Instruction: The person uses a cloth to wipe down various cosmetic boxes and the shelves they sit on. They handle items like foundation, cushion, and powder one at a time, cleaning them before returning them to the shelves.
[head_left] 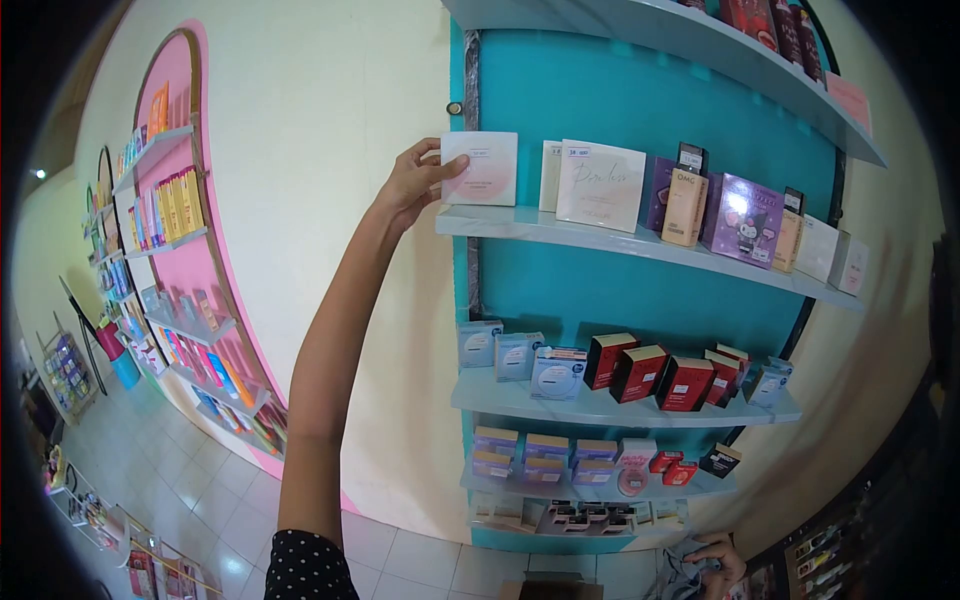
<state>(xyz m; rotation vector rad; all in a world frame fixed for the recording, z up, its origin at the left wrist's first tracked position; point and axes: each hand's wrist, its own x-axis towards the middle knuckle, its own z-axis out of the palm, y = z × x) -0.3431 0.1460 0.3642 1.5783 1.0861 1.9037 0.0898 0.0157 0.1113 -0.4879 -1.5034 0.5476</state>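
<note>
My left hand (418, 182) reaches up to the left end of a marbled shelf (650, 248). Its thumb presses the front of a square pale pink and white box (490, 170) with a small price label, and the fingers go behind its left edge. The box stands upright at the shelf's end. Along the same shelf to the right are a larger white box (602, 185), a beige OMG box (684, 205) and a purple box with a cartoon figure (742, 222). Low at the bottom right, my right hand (722, 562) is closed around a crumpled grey-blue cloth (680, 568).
Lower shelves hold light blue boxes (558, 374), dark red boxes (638, 374) and small lilac boxes (545, 458). Another shelf (700, 50) overhangs above. A pink arched display (180, 260) stands on the left wall. An open cardboard box (550, 588) is on the tiled floor.
</note>
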